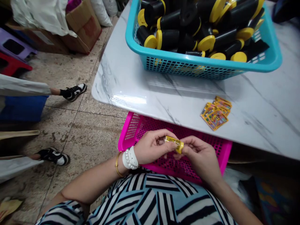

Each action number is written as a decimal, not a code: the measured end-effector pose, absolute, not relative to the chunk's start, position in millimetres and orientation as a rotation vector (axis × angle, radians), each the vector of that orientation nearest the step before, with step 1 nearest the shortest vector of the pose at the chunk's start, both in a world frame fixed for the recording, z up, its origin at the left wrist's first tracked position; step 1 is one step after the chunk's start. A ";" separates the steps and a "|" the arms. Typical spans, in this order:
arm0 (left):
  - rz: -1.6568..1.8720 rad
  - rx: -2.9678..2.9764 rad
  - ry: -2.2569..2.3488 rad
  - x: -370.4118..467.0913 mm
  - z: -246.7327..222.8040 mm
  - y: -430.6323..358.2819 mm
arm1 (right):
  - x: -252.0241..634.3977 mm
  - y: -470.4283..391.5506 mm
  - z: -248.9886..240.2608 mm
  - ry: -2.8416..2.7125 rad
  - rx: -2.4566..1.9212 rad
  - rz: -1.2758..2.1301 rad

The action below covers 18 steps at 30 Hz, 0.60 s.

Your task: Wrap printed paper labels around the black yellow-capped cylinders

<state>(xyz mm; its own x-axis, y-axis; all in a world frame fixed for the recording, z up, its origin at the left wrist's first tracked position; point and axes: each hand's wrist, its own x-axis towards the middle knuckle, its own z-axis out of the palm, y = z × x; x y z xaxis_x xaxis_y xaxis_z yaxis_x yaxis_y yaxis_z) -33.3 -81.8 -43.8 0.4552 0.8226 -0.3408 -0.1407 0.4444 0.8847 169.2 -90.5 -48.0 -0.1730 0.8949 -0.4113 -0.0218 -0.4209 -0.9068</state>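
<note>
My left hand (pixel 150 147) is closed around a small clear tube (pixel 172 143) with a yellow printed label and a yellow end. The tube lies tilted between thumb and fingers. At its yellow end my right hand (pixel 199 153) has thumb and fingertips pressed together, touching it. Both hands are above a pink plastic basket (pixel 122 137), whose contents are mostly hidden by my hands. A loose pile of yellow printed labels (pixel 215 114) rests on the table a little beyond my right hand.
A turquoise basket (pixel 201 59) full of black cylinders with yellow lids stands on the marble-patterned table (pixel 117 78). To the left are a person's black-and-white shoes (pixel 76 91), a cardboard box (pixel 82 28) and a purple stool (pixel 14 47).
</note>
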 end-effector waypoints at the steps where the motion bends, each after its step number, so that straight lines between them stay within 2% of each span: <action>1: 0.674 0.831 0.898 -31.8 -46.0 -82.7 | 171.7 -89.1 -48.5 -1.080 -1.378 1.678; 7: 0.589 0.656 0.930 -25.9 -50.8 -87.3 | 181.3 -87.9 -47.6 -1.425 -1.170 1.570; 12: 0.631 0.586 0.830 -27.3 -48.9 -84.0 | 178.2 -93.2 -47.8 -1.291 -1.124 1.473; 18: 0.625 0.478 0.832 -22.1 -48.6 -83.1 | 179.1 -97.1 -46.9 -1.402 -1.092 1.407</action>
